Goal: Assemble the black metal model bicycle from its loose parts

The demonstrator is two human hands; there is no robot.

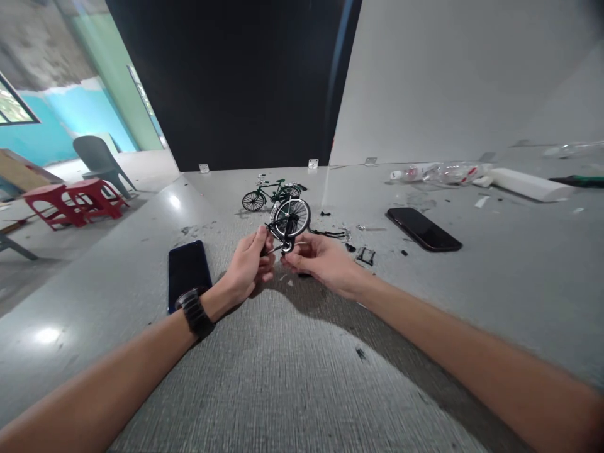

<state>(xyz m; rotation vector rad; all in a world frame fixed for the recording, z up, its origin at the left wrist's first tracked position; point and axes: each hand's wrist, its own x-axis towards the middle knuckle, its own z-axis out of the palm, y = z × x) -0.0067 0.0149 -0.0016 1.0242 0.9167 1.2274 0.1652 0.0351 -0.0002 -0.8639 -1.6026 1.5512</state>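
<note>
Above the grey table, a partly built black model bicycle (pixel 292 218) with a silver-rimmed wheel is held between both hands. My left hand (pixel 250 261) has its thumb and fingers closed on the frame's left side. On the right, my right hand (pixel 325 259) pinches the lower part near the silver crank. Just behind stands a green model bicycle (pixel 274 192), upright on two wheels and partly hidden by the held one. Small black parts lie right of my right hand, among them a small rectangular frame piece (pixel 366 255) and a long thin piece (pixel 330 233).
A phone (pixel 189 270) lies beside my left wrist, another phone (pixel 423 229) at the right. Plastic bottles (pixel 443 172) and a white box (pixel 528 184) lie at the back right. A black panel (pixel 236 82) rises behind the table (pixel 226 390). Red stools (pixel 75 204) stand at the left.
</note>
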